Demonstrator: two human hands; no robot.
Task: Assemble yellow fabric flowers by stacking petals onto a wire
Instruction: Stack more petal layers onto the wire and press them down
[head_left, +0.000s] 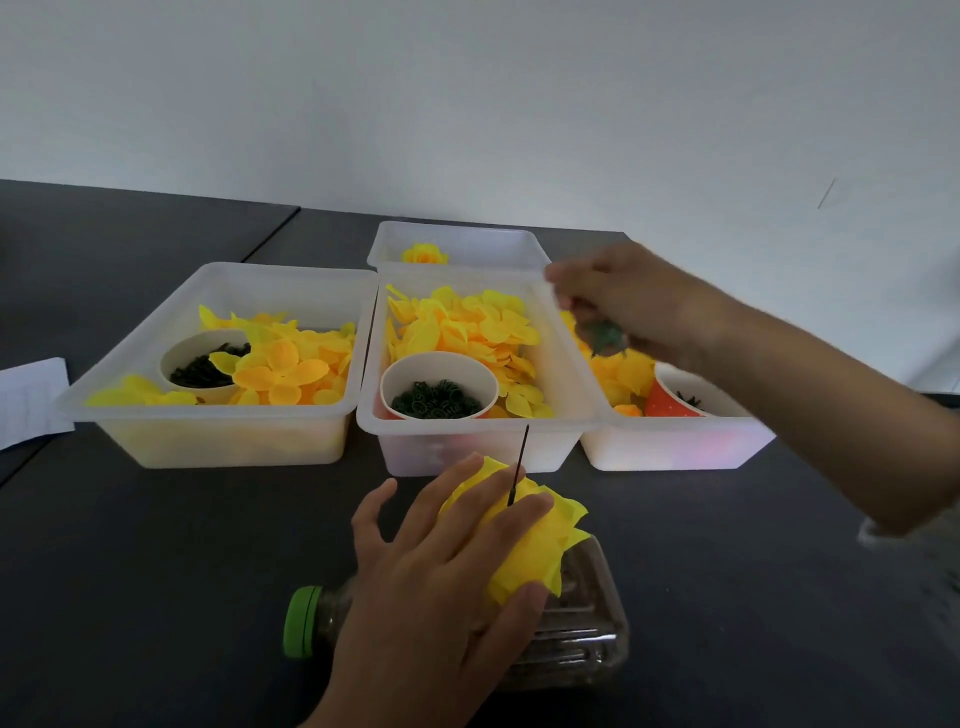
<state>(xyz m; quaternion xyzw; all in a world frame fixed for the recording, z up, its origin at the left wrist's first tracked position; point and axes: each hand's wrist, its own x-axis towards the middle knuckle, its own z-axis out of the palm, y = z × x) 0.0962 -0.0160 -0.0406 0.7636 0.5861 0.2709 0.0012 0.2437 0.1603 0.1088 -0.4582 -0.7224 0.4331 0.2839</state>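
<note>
Yellow fabric flower, partly stacked, is sitting low at centre, threaded on a thin dark wire that is rising out of its top. Left hand is cupping the flower from the near side, its fingers curling over the petals and its thumb pressing the lower edge (a closed grip on the flower). Beneath hand and flower, a clear plastic bottle with a green cap is lying on its side on the dark surface.

Right hand is reaching across over the right-hand bin, its fingers pinching a small green piece; motion blur is hiding what the piece is.

Three translucent bins are standing in a row beyond the flower. Left bin is holding loose yellow petals and a white cup of dark parts. Middle bin is holding more yellow petals and a paper cup of dark green ring-shaped parts. A red-sided cup is sitting among the petals in the right-hand bin. Behind the middle bin, a fourth bin is holding one finished yellow flower. White paper is lying at the far left edge.
</note>
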